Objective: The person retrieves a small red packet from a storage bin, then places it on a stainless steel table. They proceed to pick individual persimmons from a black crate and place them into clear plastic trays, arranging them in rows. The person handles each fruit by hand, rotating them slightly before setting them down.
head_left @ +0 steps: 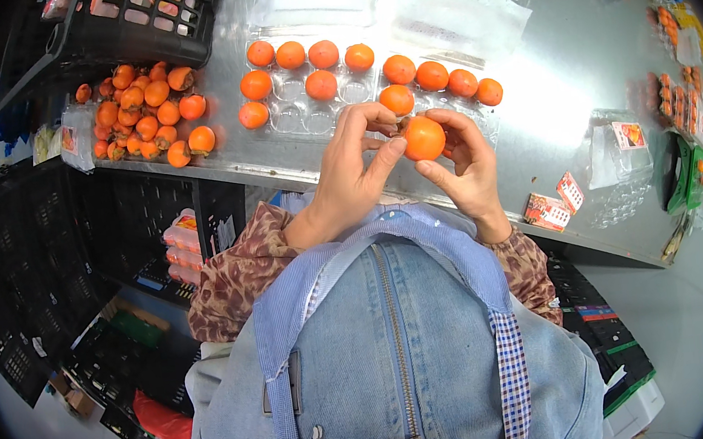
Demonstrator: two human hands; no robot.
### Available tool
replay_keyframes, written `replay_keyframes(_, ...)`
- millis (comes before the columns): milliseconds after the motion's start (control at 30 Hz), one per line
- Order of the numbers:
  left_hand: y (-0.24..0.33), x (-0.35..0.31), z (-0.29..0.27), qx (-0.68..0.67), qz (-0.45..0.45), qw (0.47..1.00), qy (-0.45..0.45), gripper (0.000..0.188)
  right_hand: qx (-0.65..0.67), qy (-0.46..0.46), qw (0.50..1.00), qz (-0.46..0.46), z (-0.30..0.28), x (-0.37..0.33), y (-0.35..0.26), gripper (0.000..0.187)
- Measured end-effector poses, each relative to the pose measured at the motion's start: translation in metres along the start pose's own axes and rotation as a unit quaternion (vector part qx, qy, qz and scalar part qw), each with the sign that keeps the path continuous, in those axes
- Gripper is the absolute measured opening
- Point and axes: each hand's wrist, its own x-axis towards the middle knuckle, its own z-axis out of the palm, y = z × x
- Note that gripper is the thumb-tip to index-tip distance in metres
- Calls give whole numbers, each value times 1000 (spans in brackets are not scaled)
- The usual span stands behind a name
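Note:
An orange persimmon (424, 138) is held up between both hands, just above the table's near edge. My right hand (468, 166) grips it from the right, with thumb below and fingers above and behind. My left hand (354, 166) closes on its left side, thumb and fingers pinching near the dark leafy stem end, which is mostly hidden. Right beyond the hands lie two clear plastic trays with round hollows. The left tray (289, 115) holds several persimmons along its far and left sides and one in the middle. The right tray (466, 106) has a far row and one nearer persimmon (396, 100).
A heap of persimmons (143, 113) lies at the left, beside a black crate (138, 23). Red-and-white labels (548, 212) and stacked clear lids (619, 153) sit right on the metal table (540, 97). Black crates (137, 220) stand below at left.

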Motion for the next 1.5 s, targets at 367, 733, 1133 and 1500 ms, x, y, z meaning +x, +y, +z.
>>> replay_keyframes(367,-13,5,2,-316,-175,928,-93,50,-150,11,985,-82,-1,2,-9,65)
replay_keyframes(733,-4,3,3,-1,-30,998,-59,50,-189,15,981,-36,3,6,-6,48)
replay_keyframes(1133,-8,4,3,-143,-143,978,-51,53,-174,2,984,-40,-5,6,-4,42)
replay_keyframes(1500,-19,1,6,-217,-159,962,-49,39,-242,-1,965,-101,5,8,-3,58)
